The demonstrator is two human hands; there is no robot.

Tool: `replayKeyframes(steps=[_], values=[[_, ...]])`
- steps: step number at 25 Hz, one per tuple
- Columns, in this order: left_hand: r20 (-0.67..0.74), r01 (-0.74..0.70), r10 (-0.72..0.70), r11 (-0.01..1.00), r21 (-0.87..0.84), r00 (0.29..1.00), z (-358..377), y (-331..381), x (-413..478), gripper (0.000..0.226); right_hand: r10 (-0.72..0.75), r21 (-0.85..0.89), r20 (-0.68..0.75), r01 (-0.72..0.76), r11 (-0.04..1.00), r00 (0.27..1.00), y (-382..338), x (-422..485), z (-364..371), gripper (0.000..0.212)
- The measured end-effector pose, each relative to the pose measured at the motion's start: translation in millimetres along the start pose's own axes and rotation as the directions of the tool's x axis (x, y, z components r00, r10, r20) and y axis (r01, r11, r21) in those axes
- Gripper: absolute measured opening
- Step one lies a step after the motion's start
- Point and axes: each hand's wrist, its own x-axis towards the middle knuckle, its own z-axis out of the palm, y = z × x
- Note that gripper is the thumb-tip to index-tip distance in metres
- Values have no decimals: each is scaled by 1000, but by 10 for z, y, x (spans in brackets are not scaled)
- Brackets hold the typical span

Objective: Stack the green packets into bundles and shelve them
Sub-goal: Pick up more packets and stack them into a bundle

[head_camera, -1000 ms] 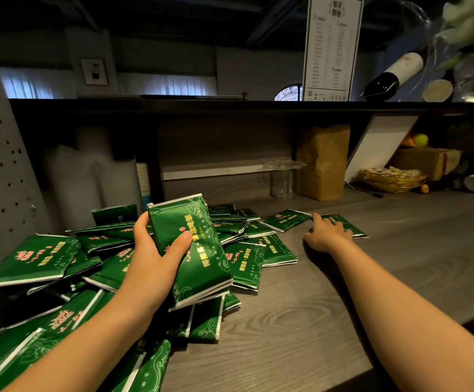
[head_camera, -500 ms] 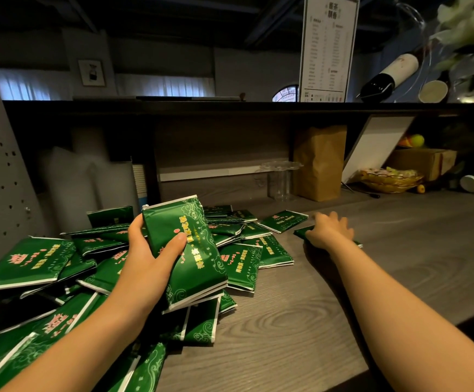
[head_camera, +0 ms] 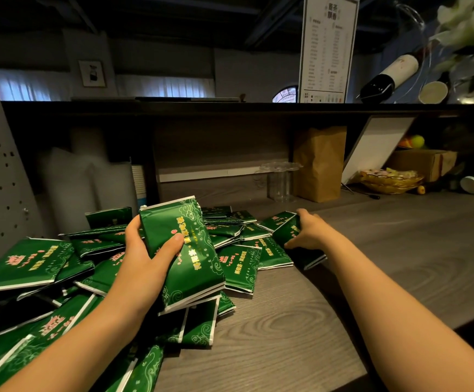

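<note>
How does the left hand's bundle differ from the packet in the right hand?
The bundle in the left hand is several packets thick; the packet in the right hand looks thin. The bundle is held above the pile; the packet tilts up low at the pile's right edge. Both are green.

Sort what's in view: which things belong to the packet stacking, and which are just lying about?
Job: bundle of green packets in the left hand; another packet in the right hand grip; loose packets on the counter.
Lying about: brown paper bag, menu card, wine bottle, clear cups, cardboard box.
</note>
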Motion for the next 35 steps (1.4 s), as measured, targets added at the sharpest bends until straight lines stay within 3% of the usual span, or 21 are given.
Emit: replayKeyframes(steps=[4,8,11,13,17,20,22,24,29,35], values=[[-13,-7,6,1000,-23,1000,7,29,-2,65,-148,300,-255,224,927,955,-151,-37,-104,65],[-31,16,-19,998,-68,999,4,46,1,61,-263,743,-278,380,551,924,-503,-366,-185,53],[-37,51,-56,992,-114,998,-17,31,28,58,-416,868,-233,380,318,879,-810,-718,-146,31],[-46,62,-68,989,-133,997,-32,23,51,56,-500,901,-199,358,245,843,-981,-903,-61,30],[-73,44,-56,987,-157,996,-21,4,71,47,-538,881,-171,373,291,825,-1190,-1107,253,34],[-76,35,-50,981,-189,996,-5,-3,45,44,-527,857,-175,392,335,832,-1299,-1216,465,49],[-58,30,-43,979,-200,997,-7,-11,30,56,-556,872,-148,373,317,818,-1350,-1289,549,66],[-42,16,-23,987,-161,999,-5,0,16,82,-578,891,-91,325,316,811,-1375,-1300,583,73],[-17,-103,102,992,-76,995,13,2,-21,110,-597,941,52,160,297,801,-1344,-1329,469,60],[-39,-216,215,975,-44,976,0,50,-16,71,-644,972,10,143,185,765,-1337,-1364,451,50]])
